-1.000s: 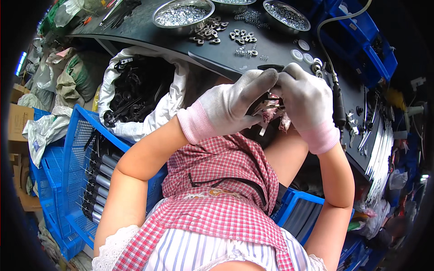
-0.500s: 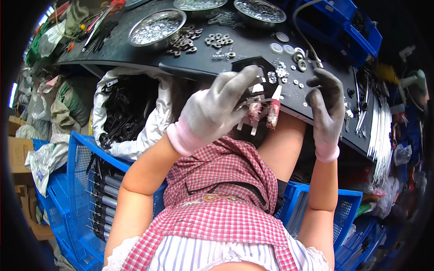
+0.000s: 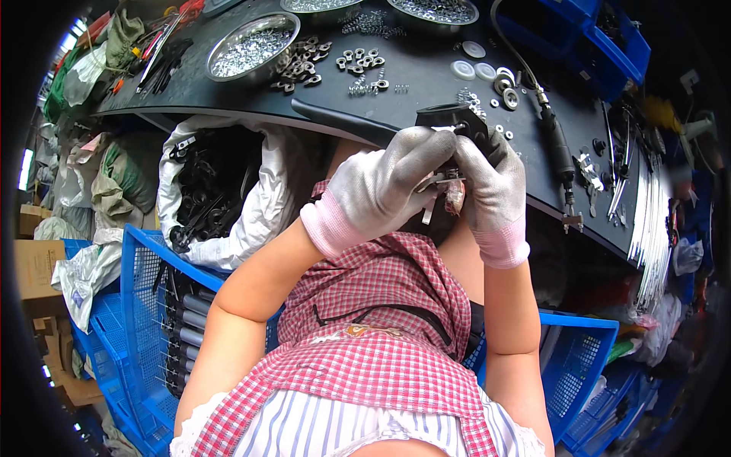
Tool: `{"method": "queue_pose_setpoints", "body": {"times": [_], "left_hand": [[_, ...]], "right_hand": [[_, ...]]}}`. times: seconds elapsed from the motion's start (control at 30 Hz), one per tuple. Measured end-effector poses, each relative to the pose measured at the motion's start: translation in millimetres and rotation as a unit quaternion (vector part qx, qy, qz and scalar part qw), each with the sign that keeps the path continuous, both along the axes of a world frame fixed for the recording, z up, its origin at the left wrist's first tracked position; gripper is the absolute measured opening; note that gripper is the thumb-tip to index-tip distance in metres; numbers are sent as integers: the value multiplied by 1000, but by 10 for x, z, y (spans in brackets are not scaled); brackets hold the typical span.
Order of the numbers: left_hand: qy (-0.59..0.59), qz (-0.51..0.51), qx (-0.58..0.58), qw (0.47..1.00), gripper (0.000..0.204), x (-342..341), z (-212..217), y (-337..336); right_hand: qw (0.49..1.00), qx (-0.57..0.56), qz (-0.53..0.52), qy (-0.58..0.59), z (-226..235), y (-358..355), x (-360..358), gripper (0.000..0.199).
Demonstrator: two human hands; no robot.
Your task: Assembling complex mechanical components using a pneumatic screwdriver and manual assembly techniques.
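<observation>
My left hand (image 3: 392, 183), in a grey-white glove with a pink cuff, is closed at the near side of a black part with a long flat handle (image 3: 343, 118). My right hand (image 3: 495, 190), gloved alike, is closed around the part's right end, its thumb by my left fingertips. Whatever small piece lies between the fingertips is hidden. Just beneath the hands, a metal fixture with a red-wrapped prong (image 3: 454, 196) sticks out from the table edge, partly covered. A black power driver (image 3: 558, 145) on a hose lies right of my right hand.
Metal bowls (image 3: 255, 47) of small shiny parts stand at the back. Metal clips (image 3: 362, 59), springs (image 3: 369, 85) and white discs (image 3: 463, 70) lie before them. Blue bins (image 3: 601, 53) stand far right; a white sack (image 3: 236, 236) of black parts sits left, beside a blue crate (image 3: 141, 305).
My right hand has moved left from beside the hose and closed on the black part next to my left hand. The driver now shows on the table. The black part has shifted slightly right.
</observation>
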State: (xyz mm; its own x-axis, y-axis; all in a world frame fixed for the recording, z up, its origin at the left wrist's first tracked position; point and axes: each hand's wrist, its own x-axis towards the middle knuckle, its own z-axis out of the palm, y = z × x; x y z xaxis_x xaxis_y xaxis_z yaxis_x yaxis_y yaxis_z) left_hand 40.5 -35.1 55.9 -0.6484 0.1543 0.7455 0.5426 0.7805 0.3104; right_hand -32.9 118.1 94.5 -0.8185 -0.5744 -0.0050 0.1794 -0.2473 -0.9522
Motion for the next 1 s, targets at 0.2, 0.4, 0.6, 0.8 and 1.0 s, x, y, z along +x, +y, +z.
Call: {"method": "queue_pose_setpoints", "body": {"times": [0.2, 0.4, 0.6, 0.8, 1.0], "left_hand": [[-12, 10, -4, 1000, 112, 1, -27, -12], [-15, 20, 21, 999, 93, -25, -54, 48], [-26, 65, 13, 998, 76, 62, -7, 54], [-40, 36, 56, 997, 75, 38, -120, 201], [-124, 105, 81, 983, 71, 285, -209, 46]], "right_hand": [[991, -68, -113, -38, -197, -194, 123, 26], [986, -100, -133, -3, -167, -206, 205, 36], [975, -118, -172, 71, -409, -313, 221, 51], [950, 77, -172, 249, -429, -47, 217, 63], [877, 194, -293, 328, -262, 922, -231, 27]]}}
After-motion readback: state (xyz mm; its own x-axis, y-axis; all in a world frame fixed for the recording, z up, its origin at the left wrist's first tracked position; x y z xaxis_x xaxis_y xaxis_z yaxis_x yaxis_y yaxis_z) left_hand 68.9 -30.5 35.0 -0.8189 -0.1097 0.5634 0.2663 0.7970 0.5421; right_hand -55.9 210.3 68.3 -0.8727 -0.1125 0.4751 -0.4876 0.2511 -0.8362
